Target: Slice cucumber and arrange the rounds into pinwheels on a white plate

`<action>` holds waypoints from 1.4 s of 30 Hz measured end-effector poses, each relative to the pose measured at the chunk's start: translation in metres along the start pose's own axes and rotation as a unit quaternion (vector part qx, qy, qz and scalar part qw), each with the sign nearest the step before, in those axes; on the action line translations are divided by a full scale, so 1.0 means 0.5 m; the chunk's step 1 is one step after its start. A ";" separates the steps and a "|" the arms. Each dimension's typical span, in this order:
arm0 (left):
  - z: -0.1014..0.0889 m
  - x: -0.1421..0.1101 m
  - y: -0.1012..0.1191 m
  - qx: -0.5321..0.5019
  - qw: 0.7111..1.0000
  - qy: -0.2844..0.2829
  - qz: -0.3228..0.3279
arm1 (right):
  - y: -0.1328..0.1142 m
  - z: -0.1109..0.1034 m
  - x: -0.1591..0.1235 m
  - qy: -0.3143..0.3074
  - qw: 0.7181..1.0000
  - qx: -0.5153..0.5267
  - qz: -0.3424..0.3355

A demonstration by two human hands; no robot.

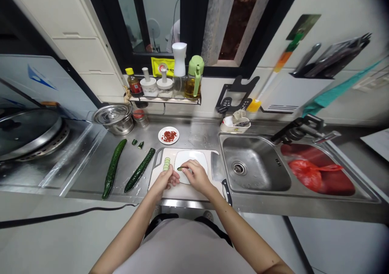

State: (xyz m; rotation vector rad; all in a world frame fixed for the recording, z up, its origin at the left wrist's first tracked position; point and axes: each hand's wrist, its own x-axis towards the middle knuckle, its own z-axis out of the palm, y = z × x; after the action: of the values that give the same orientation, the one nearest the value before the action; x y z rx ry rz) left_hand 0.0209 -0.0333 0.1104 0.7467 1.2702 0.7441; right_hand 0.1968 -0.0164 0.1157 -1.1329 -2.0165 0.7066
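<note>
My right hand [197, 176] pinches a thin cucumber slice [179, 169] above a white plate [194, 156]. The plate lies on a light cutting board [182, 193]. Left of it, my left hand [165, 181] is over the board with thumb and fingers apart, and I see nothing held in it. Just beyond its thumb is a short row of overlapping cucumber slices [167, 163]. A knife with a black handle [226, 191] rests at the board's right edge, its blade mostly hidden behind my right wrist.
Two cucumbers [114, 169] [140, 170] and small cucumber ends [140, 144] lie left of the board. Behind it stands a small plate of chopped red pieces [169, 135]. A lidded pot [114, 118] stands back left. Right is a double sink [255, 164] with a red bag [305, 174].
</note>
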 end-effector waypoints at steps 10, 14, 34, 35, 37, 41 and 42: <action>0.010 0.003 0.024 -0.117 0.991 -0.057 -0.021 | 0.004 -0.015 -0.010 -0.023 0.998 -0.052 -0.031; 0.008 0.006 0.031 -0.107 0.993 -0.049 0.003 | 0.003 -0.018 -0.010 -0.044 0.997 -0.051 -0.035; 0.020 0.031 0.003 -0.130 0.990 -0.012 0.063 | 0.015 -0.004 0.002 -0.067 0.995 0.059 0.046; 0.021 0.032 0.002 -0.131 0.989 -0.011 0.064 | 0.017 -0.003 0.002 -0.068 0.994 0.066 0.052; 0.023 0.036 0.000 -0.130 0.989 -0.012 0.065 | 0.023 0.000 0.002 -0.068 0.992 0.080 0.063; 0.029 0.048 -0.004 -0.130 0.989 -0.019 0.065 | 0.039 0.007 0.002 -0.062 0.988 0.101 0.097; 0.031 0.052 -0.004 -0.131 0.989 -0.018 0.063 | 0.044 0.009 0.002 -0.060 0.987 0.106 0.108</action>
State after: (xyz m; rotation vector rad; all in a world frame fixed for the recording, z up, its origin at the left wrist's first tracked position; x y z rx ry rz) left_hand 0.0402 -0.0141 0.0967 0.6258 1.0734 0.9756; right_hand 0.2035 -0.0057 0.0970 -1.2166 -1.8791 1.0951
